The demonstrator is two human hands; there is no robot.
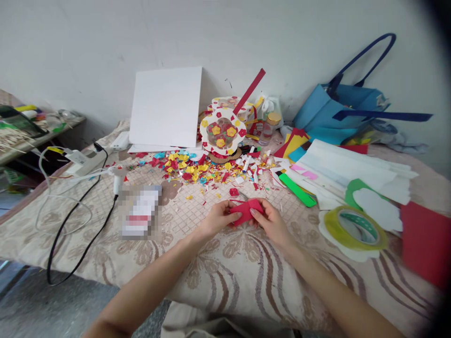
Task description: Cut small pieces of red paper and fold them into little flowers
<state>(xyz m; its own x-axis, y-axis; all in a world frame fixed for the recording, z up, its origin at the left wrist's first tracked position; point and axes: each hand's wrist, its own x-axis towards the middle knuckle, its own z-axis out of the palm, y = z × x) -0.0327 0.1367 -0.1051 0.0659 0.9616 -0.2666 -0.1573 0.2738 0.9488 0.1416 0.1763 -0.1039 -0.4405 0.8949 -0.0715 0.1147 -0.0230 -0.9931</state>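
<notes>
Between my two hands is a strip of red paper [241, 215], held just above the patterned tablecloth. My left hand [222, 217] pinches its left end, thumb on top. At the other end my right hand [268, 217] grips the paper, which looks folded or bent over there. The fingers beneath the paper are mostly hidden. Right behind the paper lie a pair of scissors [243, 196], partly covered, and a small red paper flower [233, 192]. Further back stands a white flower-shaped fan [223, 132] with red and yellow paper flowers and a red handle pointing up.
Colourful paper scraps [186, 164] spread across the table's back. A white board [165, 108] leans on the wall. To the right are a tape roll [378, 234], a green cutter [298, 190], red sheets [424, 239] and a blue bag [317, 105]. Left are a phone [143, 211] and cables [58, 234].
</notes>
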